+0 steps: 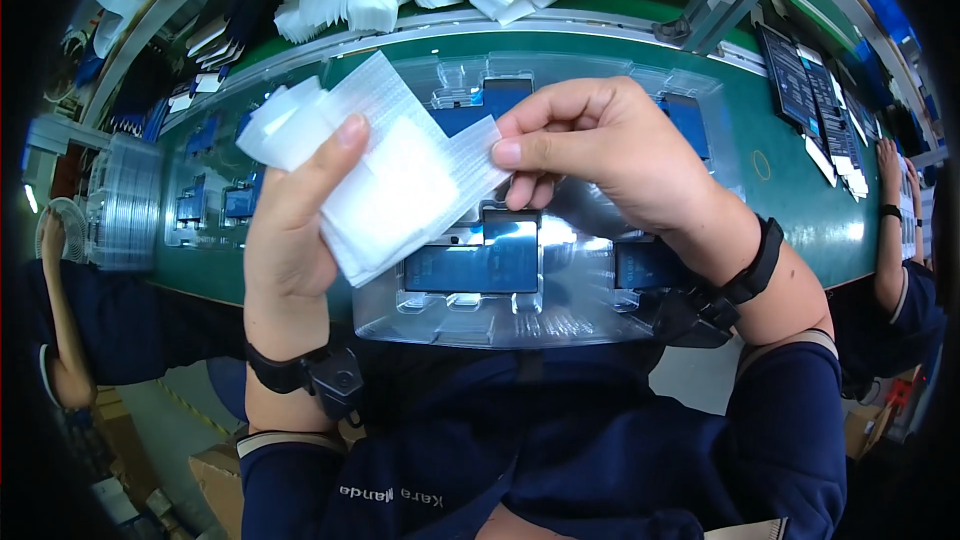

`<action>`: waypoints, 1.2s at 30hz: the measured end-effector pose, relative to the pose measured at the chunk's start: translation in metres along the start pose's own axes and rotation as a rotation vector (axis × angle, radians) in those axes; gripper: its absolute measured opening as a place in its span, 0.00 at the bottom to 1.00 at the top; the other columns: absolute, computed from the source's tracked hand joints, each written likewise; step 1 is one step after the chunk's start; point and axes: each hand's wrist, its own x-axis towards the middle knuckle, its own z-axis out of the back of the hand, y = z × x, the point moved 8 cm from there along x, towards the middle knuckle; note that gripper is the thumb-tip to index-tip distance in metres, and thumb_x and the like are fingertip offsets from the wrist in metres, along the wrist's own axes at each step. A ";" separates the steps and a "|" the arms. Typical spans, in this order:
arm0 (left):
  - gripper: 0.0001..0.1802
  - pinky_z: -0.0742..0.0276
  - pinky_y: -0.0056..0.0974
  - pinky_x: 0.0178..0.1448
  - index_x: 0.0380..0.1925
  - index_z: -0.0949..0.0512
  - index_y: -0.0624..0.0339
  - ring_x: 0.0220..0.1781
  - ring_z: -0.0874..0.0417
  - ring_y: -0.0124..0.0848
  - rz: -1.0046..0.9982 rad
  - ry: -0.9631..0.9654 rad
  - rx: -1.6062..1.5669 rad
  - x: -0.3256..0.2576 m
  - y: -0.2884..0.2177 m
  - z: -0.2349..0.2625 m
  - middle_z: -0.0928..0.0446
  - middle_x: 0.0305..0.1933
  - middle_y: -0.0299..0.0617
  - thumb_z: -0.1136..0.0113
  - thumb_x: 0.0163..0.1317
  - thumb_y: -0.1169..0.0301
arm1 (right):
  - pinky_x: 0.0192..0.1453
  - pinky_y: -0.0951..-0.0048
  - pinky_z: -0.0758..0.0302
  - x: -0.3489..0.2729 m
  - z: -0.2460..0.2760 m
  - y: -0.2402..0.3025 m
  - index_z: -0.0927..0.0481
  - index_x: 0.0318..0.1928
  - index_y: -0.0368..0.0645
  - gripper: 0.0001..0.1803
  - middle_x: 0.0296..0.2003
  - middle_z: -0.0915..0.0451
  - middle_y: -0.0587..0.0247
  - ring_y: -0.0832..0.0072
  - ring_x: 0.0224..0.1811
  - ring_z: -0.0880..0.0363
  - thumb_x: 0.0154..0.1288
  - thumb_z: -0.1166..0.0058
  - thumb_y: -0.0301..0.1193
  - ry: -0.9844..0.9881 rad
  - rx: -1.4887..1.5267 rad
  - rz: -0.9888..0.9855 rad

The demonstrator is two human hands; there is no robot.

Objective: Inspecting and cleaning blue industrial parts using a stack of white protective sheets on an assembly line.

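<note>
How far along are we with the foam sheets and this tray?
Done: dark flat parts sit in the clear tray. In hand: left hand holds a stack of white foam sheets; right hand pinches the top sheet's edge. Left: no sheet lies on the tray yet.

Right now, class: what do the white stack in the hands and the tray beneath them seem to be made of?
The white stack, gripped by the left hand and pinched by the right hand: probably thin foam or fibre sheets, matte, ribbed and slightly see-through at the edges. The tray: likely clear moulded plastic, glossy, catching glare, with formed pockets.
</note>
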 end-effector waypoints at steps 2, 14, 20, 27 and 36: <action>0.14 0.25 0.30 0.45 0.40 0.23 0.63 0.40 0.20 0.28 -0.040 -0.068 0.158 -0.004 -0.015 0.018 0.21 0.39 0.41 0.36 0.57 0.67 | 0.31 0.82 0.24 0.000 0.004 0.002 0.20 0.40 0.32 0.10 0.29 0.19 0.61 0.81 0.27 0.20 0.62 0.42 0.27 -0.006 -0.006 0.040; 0.19 0.29 0.38 0.46 0.39 0.21 0.65 0.38 0.19 0.39 -0.033 0.603 1.196 -0.052 -0.027 -0.016 0.20 0.35 0.47 0.36 0.45 0.70 | 0.29 0.80 0.26 -0.001 0.018 0.003 0.22 0.39 0.33 0.11 0.25 0.24 0.65 0.81 0.25 0.25 0.64 0.49 0.30 -0.127 -0.303 0.087; 0.23 0.33 0.41 0.46 0.47 0.23 0.62 0.37 0.23 0.44 -0.146 0.608 1.445 -0.056 0.000 -0.041 0.22 0.33 0.48 0.36 0.47 0.74 | 0.27 0.80 0.26 -0.004 0.017 0.004 0.22 0.39 0.34 0.10 0.25 0.24 0.65 0.82 0.25 0.25 0.64 0.50 0.29 -0.171 -0.329 0.108; 0.25 0.34 0.41 0.47 0.48 0.23 0.61 0.39 0.24 0.46 -0.224 0.588 1.594 -0.060 -0.003 -0.048 0.22 0.33 0.48 0.39 0.43 0.75 | 0.29 0.84 0.31 -0.006 0.020 0.016 0.22 0.40 0.37 0.09 0.25 0.26 0.74 0.89 0.25 0.30 0.64 0.46 0.30 -0.235 -0.527 0.328; 0.13 0.35 0.40 0.48 0.34 0.21 0.58 0.39 0.24 0.41 -0.291 0.478 1.439 -0.058 -0.018 -0.047 0.24 0.32 0.41 0.37 0.44 0.75 | 0.31 0.78 0.31 -0.010 0.013 0.018 0.22 0.35 0.34 0.07 0.25 0.25 0.66 0.82 0.25 0.30 0.61 0.47 0.26 -0.193 -0.722 0.379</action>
